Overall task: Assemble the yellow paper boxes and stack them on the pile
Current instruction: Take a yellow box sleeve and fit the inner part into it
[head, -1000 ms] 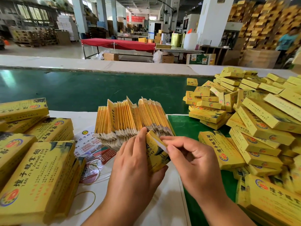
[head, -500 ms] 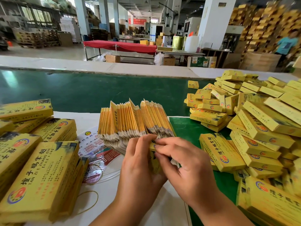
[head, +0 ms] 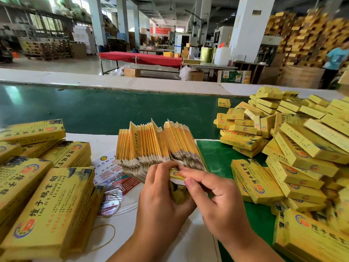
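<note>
One box mid-assembly, many done, many flats left.
The left hand [head: 160, 191] grips a yellow box [head: 177, 190] while the right hand [head: 213, 197] pinches its end flap; beyond the box stand unfolded flats [head: 156, 144], right of it the finished pile [head: 302, 148].

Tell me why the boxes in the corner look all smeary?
In the head view, the near boxes at bottom right are blurred, probably by camera movement; the wide lens also bends the edges; the left hand, right hand and fanned flat boxes look sharp.
</note>
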Demonstrator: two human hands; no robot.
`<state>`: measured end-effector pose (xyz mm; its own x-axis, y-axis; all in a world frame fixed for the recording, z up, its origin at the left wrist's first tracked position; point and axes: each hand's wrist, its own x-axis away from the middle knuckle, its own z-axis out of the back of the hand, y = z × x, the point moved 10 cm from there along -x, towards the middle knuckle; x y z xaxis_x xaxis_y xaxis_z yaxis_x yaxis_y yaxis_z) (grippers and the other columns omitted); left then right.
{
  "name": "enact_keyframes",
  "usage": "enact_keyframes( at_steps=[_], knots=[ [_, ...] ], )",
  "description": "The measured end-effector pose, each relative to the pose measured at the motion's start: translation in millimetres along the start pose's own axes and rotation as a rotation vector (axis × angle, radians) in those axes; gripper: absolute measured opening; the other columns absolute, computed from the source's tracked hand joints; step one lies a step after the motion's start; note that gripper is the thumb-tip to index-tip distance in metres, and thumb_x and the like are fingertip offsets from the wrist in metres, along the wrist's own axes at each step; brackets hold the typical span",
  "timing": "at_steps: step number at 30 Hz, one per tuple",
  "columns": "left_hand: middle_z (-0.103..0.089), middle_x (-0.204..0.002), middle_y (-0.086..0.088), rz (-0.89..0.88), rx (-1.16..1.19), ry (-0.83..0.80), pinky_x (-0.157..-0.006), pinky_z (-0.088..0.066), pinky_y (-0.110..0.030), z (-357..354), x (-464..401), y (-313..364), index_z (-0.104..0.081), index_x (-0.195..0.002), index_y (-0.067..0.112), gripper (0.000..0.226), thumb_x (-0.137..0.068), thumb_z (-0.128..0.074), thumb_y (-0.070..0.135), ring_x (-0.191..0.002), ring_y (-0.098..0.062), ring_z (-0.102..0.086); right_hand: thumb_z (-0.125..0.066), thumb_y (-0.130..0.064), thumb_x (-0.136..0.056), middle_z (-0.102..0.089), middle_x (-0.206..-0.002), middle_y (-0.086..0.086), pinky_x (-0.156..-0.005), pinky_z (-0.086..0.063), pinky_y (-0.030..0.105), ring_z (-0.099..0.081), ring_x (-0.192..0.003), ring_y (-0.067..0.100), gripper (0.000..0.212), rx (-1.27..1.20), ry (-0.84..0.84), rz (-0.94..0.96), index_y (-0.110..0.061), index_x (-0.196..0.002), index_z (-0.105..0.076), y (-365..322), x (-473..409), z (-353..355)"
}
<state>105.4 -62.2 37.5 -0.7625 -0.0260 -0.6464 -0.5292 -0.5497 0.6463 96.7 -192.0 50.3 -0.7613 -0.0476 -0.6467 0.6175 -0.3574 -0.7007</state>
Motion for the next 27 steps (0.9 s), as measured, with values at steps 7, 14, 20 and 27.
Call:
enact_keyframes(
  at_steps=[7,14,20,27],
  knots=[
    [-0.051,-0.106,0.007,0.025,0.005,-0.063,-0.074,-0.040,-0.002,-5,1,-3,-0.053,-0.122,0.017,0.051,-0.074,-0.047,0.033,-0.094,0.013,-0.046,-0.061,-0.027,-0.093,-0.061,-0.136,0.003,-0.103,-0.049,0.024,-0.058,-0.125,0.007,0.035,0.268,-0.177,0.194,-0.015,-0.126,-0.067,-20,1,-19],
    [-0.053,-0.119,0.008,-0.002,0.031,-0.138,-0.089,-0.031,0.002,-11,2,-4,-0.044,-0.131,0.025,0.068,-0.069,-0.072,0.028,-0.110,0.005,-0.047,-0.065,-0.006,-0.088,-0.071,-0.108,-0.004,-0.083,-0.057,0.026,-0.066,-0.101,0.004,0.028,0.210,-0.011,0.133,-0.012,-0.114,-0.073,-9,0,-5],
    [-0.034,-0.122,0.021,0.054,-0.216,-0.124,-0.088,-0.037,-0.012,0,4,-2,-0.007,-0.144,0.038,0.111,-0.056,-0.061,0.078,-0.103,0.006,-0.038,-0.062,-0.030,-0.084,-0.070,-0.092,-0.019,-0.063,-0.055,0.013,-0.068,-0.084,0.001,0.017,-0.020,0.219,-0.188,-0.034,-0.100,-0.066,27,0,36],
    [-0.040,-0.118,0.012,0.005,-0.370,-0.064,-0.088,-0.046,-0.018,40,31,24,-0.039,-0.134,0.028,0.088,-0.057,-0.069,0.060,-0.105,-0.004,-0.045,-0.066,-0.065,-0.067,-0.072,-0.083,-0.005,-0.058,-0.059,0.020,-0.070,-0.074,0.010,0.040,-0.211,0.152,-0.213,-0.031,-0.089,-0.069,25,5,23]
  ],
)
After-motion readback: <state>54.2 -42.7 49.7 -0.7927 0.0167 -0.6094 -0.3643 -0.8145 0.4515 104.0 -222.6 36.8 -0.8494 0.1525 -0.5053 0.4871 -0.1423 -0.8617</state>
